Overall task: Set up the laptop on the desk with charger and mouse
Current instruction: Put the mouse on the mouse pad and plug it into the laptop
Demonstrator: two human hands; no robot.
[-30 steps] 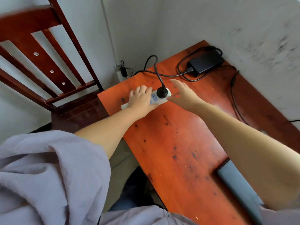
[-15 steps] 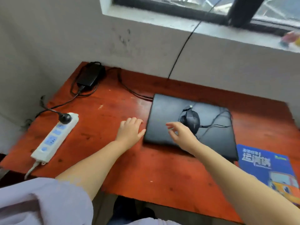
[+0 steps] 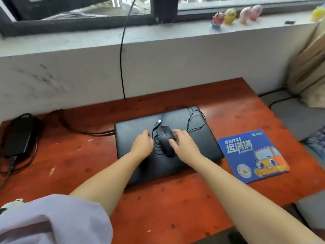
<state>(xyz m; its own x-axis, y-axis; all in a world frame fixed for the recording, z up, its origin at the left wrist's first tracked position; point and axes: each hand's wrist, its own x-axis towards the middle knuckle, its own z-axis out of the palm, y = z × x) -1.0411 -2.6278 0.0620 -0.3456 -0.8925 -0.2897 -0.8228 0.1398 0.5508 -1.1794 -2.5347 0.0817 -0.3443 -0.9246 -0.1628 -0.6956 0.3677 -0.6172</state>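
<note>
Both hands have moved onto the closed laptop [image 3: 167,145], flanking the mouse [image 3: 165,140].
Charger [image 3: 17,136] sits far left on the counter [image 3: 70,164], its cable reaching the laptop; left hand [image 3: 141,146] rests loose, holding nothing; right hand [image 3: 182,145] grips the mouse. Lid unopened, mouse unplugged, pad [image 3: 251,155] waiting.

Both hands moved onto the mouse [image 3: 165,140] (left [image 3: 142,144], right [image 3: 182,143]).

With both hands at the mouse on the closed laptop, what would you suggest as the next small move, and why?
Probably lift the mouse with the right hand and set it on the blue mouse pad. The mouse and its loose cable lie on the closed laptop, so the lid cannot open until they are cleared.
</note>
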